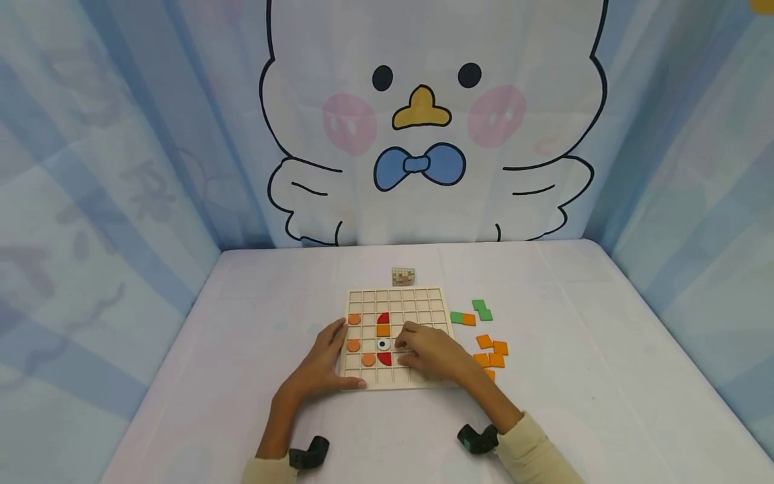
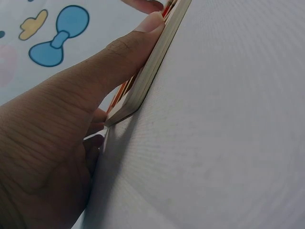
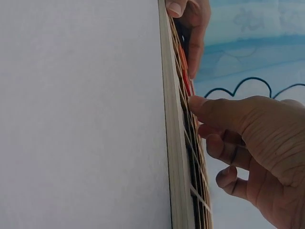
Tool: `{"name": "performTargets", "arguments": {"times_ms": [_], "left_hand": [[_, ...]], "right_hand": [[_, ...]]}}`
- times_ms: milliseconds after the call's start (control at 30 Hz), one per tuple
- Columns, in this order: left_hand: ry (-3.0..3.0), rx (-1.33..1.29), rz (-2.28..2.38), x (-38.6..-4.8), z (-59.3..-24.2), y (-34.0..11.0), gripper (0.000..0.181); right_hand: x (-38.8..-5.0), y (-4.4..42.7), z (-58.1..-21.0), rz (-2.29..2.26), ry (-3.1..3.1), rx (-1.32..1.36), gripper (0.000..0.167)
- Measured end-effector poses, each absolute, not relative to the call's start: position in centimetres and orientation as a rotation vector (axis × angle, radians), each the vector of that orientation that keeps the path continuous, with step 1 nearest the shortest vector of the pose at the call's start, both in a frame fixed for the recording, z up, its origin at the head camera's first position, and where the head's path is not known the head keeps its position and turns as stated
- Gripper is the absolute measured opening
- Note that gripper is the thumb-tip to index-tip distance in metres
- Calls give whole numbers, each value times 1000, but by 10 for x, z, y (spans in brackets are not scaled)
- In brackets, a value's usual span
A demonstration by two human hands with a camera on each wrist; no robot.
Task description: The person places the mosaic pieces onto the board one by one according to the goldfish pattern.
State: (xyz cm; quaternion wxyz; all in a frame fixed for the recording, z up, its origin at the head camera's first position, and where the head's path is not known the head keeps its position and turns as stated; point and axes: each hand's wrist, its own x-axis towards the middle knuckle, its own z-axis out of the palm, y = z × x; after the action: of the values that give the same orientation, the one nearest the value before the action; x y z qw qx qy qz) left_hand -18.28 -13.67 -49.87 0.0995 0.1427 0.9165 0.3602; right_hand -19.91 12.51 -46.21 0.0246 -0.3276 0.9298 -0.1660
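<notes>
A wooden grid board lies on the table, bearing orange discs, red quarter-round pieces, an orange square and a white tile with a black dot. My left hand grips its front left corner, fingers along the left side and thumb at the front edge; the left wrist view shows the thumb against the rim. My right hand is over the middle of the board, fingers bent and apart, just right of the dotted tile. No piece shows between its fingertips in the right wrist view.
Right of the board lie green pieces, a green piece beside an orange one, and several orange squares. A small patterned object stands behind the board. Printed curtains surround the table.
</notes>
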Motion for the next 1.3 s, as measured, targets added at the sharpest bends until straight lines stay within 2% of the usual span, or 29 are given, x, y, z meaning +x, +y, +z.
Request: {"name": "performTargets", "arguments": {"times_ms": [500,1033,1300], "left_hand": [[2721,438,1072,-183,-498,-137,124],[2710,422,1097,-182,-499,-136,125],[2713,409,1083,-182,-497,-136,126]], "right_hand": [[-215,168,-460,-556,3013,-898,14],[-225,216,-461,-508,3088,-487,32],[-233,225,-468,-443,3075,-393,29]]}}
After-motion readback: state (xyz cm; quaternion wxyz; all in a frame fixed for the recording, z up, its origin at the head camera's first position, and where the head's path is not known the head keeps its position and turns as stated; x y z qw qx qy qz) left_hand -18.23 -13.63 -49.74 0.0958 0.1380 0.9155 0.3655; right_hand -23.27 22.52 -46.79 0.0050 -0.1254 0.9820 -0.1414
